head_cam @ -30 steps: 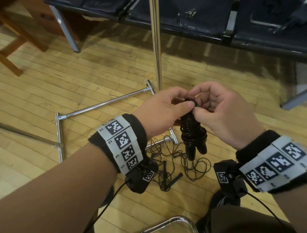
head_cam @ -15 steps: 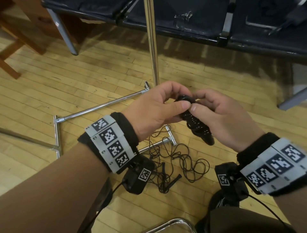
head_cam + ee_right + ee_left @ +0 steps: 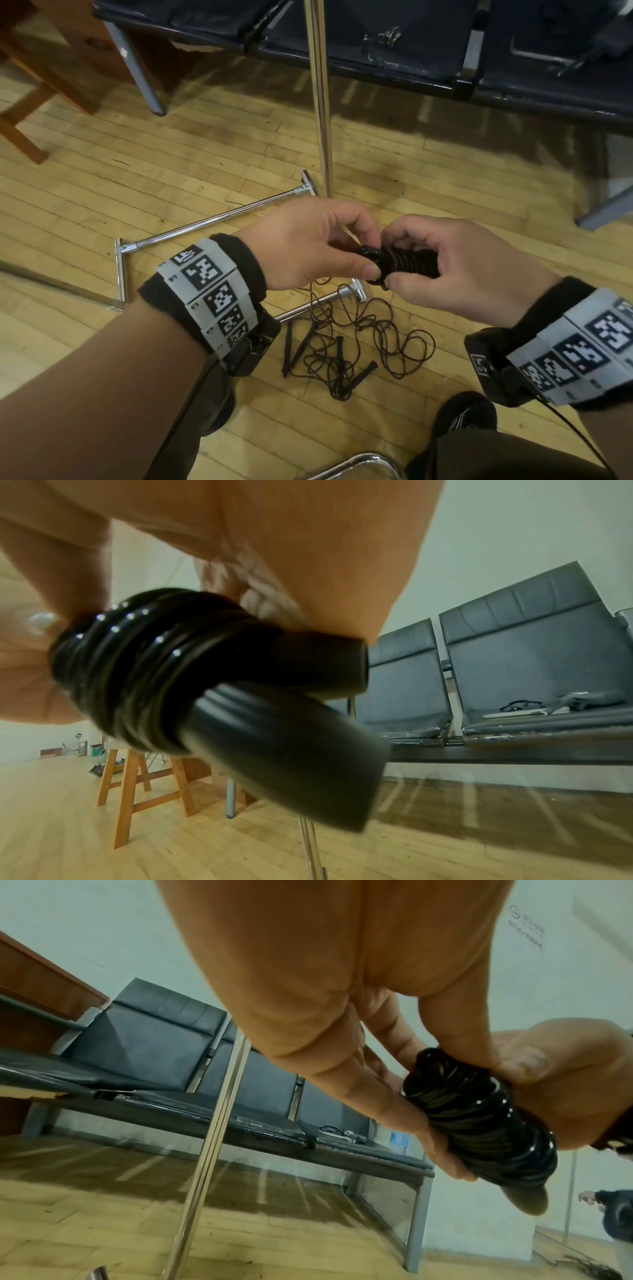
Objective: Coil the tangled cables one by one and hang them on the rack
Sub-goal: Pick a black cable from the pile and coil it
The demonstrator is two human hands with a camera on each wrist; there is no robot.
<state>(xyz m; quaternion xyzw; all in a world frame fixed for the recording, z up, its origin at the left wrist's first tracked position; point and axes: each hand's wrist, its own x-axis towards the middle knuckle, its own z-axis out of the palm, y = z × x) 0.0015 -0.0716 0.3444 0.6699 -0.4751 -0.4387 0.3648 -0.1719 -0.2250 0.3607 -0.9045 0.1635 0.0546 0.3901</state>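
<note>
A black cable wound into a tight bundle (image 3: 407,262) lies sideways between my two hands at chest height. My left hand (image 3: 371,254) pinches its left end with thumb and fingers. My right hand (image 3: 393,259) grips the rest of it, fingers curled over the top. The left wrist view shows the glossy bundle (image 3: 479,1118) against my fingers (image 3: 377,1096). Two thick black end pieces (image 3: 291,764) stick out of the windings (image 3: 137,664) in the right wrist view. More thin black cables (image 3: 359,339) lie tangled on the floor below. The rack's chrome pole (image 3: 320,102) rises just beyond my hands.
The rack's chrome base bars (image 3: 212,222) lie on the wooden floor. A row of dark bench seats (image 3: 376,41) stands behind the pole. A wooden stool (image 3: 30,68) is at the far left. A chrome tube (image 3: 359,462) and my shoe (image 3: 466,414) are near the bottom.
The bundle hung upright from my fingertips a second ago; it has been tipped over and now lies sideways, deeper in my right hand. Both hands kept hold of it.
</note>
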